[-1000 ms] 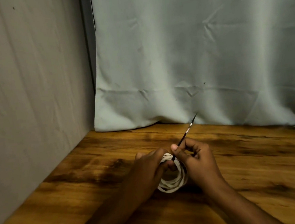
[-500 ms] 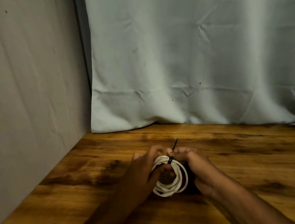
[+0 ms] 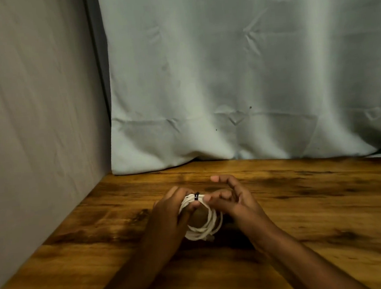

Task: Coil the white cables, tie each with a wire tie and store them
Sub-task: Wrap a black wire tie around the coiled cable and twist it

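A coiled white cable stands on edge just above the wooden table. A black wire tie is wrapped tight around the top of the coil. My left hand grips the coil's upper left part, thumb under the tie. Just right of the coil, my right hand has its fingers spread and curled, the fingertips close to the tie and holding nothing that I can see. The tie's long tail is out of sight.
The wooden table runs into a corner. A pale cloth backdrop hangs along the back edge and a grey cloth wall stands on the left.
The tie's long tail stuck up from my right fingers, then shortened and vanished as it wrapped around the coil. My right hand let go and opened. The view shifted slightly.
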`<state>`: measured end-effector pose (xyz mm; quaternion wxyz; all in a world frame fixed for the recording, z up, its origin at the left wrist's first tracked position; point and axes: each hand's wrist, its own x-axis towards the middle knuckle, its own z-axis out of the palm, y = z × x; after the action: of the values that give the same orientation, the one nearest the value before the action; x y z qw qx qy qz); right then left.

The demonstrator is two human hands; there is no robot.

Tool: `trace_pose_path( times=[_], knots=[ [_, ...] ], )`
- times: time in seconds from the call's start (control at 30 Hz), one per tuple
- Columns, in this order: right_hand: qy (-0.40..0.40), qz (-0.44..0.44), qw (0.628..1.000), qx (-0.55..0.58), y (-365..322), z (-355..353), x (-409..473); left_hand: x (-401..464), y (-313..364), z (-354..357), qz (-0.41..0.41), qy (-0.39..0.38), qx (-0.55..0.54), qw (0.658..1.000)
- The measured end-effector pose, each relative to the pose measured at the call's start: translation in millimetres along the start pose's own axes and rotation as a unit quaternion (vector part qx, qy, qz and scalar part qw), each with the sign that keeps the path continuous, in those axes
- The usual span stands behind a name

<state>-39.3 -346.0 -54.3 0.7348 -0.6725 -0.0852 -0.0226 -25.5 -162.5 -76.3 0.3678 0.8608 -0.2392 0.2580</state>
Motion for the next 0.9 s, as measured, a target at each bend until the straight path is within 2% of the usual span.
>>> trace_pose_path(
  times=[0.1, 0.23, 0.33, 0.37, 0.43, 0.5, 0.53, 0.67, 0.83, 0.9],
  knots=[
    [-0.059, -0.091, 0.988, -0.11, 0, -2, 0, 0, -4, -1, -0.014, -0.02, -0.005, 1.0],
    [-0.043, -0.118, 0.977, -0.171, -2, -2, 0, -2, -3, 0, -0.064, -0.042, -0.034, 0.997],
    [-0.039, -0.148, 0.953, -0.26, -5, -6, -3, -4, 4, -2, -0.09, -0.06, -0.052, 0.993],
    [-0.036, -0.173, 0.931, -0.32, -5, -7, -3, -4, 7, -3, -0.099, -0.064, -0.066, 0.991],
    [-0.031, -0.255, 0.853, -0.455, -5, -9, -6, -4, 11, -4, -0.122, -0.065, -0.104, 0.985],
    [-0.032, -0.333, 0.783, -0.525, -7, -7, -10, -3, 14, -5, -0.141, -0.062, -0.147, 0.977],
    [-0.032, -0.351, 0.765, -0.54, -8, -5, -11, -3, 15, -5, -0.147, -0.062, -0.164, 0.974],
    [-0.021, -0.383, 0.725, -0.573, -11, -3, -11, -3, 12, -3, -0.166, -0.065, -0.218, 0.96],
    [-0.003, -0.494, 0.656, -0.571, -11, 4, -14, -5, 20, -6, -0.165, -0.085, -0.256, 0.949],
    [-0.004, -0.503, 0.658, -0.561, -11, 8, -16, -6, 23, -6, -0.142, -0.073, -0.244, 0.956]
  ],
)
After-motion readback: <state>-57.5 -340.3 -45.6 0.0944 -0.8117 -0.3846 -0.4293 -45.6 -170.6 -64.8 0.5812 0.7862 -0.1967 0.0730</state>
